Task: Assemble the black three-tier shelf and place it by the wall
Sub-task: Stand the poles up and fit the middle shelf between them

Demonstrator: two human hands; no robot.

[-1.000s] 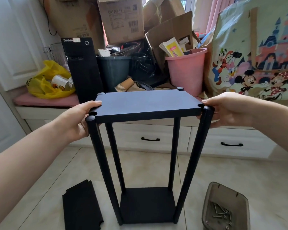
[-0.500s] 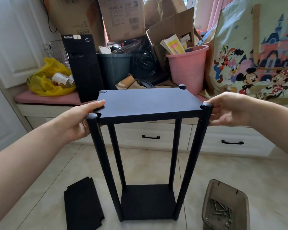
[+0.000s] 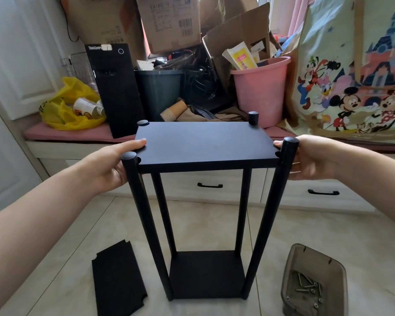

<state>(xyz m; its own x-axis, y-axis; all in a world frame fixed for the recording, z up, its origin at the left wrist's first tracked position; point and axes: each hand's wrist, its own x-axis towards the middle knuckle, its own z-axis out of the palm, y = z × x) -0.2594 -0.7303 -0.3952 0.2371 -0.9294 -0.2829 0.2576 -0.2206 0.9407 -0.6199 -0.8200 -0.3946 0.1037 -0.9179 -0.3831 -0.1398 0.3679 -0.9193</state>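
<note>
A black shelf frame stands on the tiled floor: a bottom board [image 3: 206, 273] with upright black poles [image 3: 146, 224] at its corners. A second black board [image 3: 203, 142] sits between the pole tops, slightly below them. My left hand [image 3: 111, 166] grips that board's left edge, thumb on top. My right hand [image 3: 310, 159] holds its right edge behind the near right pole [image 3: 268, 213]. A third loose black board [image 3: 118, 279] lies flat on the floor at the lower left.
A brownish tray [image 3: 315, 281] with several screws sits on the floor at lower right. Behind is a low white drawer cabinet [image 3: 210, 185] piled with boxes, a pink bucket [image 3: 260, 87], a dark bin, a black computer tower [image 3: 115, 90], and a yellow bag.
The held board has slid down the poles, so all four pole tops now stand above it. Both hands moved down with it.
</note>
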